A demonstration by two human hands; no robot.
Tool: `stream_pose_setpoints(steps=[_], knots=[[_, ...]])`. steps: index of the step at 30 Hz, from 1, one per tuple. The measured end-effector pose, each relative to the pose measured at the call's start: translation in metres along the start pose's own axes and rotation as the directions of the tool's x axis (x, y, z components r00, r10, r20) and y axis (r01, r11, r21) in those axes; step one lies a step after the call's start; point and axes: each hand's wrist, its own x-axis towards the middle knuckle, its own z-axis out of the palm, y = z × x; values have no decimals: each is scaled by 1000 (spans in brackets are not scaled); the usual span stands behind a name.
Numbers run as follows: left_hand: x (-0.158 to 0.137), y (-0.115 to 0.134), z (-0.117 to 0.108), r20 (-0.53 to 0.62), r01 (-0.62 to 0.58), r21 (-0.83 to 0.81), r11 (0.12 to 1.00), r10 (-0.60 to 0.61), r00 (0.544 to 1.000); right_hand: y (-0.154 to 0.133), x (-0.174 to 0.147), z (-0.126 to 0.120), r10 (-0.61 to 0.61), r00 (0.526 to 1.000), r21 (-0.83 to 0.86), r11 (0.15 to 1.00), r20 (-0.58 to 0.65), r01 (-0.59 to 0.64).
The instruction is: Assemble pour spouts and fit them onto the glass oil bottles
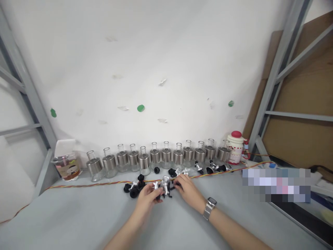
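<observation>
Near the middle of the grey table, my left hand (147, 199) is closed around a silver pour spout (156, 185) with black parts. More silver-and-black spout parts (165, 184) lie right beside it, between my two hands. My right hand (187, 187), with a watch on its wrist, has its fingers curled together at a small dark piece (172, 188); what they pinch is too small to make out. Loose black stoppers (134, 192) and a spout sit left of my left hand. Beyond my right hand lie further silver spouts (179, 172), partly hidden by it.
Several glass bottles with metal sleeves (144, 161) stand along the white wall. A twisted red-yellow cord (104, 184) crosses the table before them. A drink cup (68, 168) is at left, a white jar with red lid (235, 149) at right. Other spouts (199, 168) lie near the bottles.
</observation>
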Motion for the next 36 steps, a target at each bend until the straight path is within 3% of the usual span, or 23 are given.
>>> stream_pose_setpoints(steps=[13, 26, 31, 36], knots=[[0, -1, 0, 15, 8, -2, 1000, -8, 1000, 2, 3, 4, 23, 1000, 19, 1000, -18, -23], [2, -4, -4, 42, -16, 31, 999, 14, 999, 13, 7, 8, 178, 979, 328, 935, -98, -137], [-3, -1, 0, 94, -33, -12, 999, 34, 995, 13, 13, -2, 345, 934, 579, 782, -97, -229], [-12, 4, 5, 151, 12, -94, 996, 2, 989, 6, 10, -18, 480, 874, 817, 473, 76, -330]])
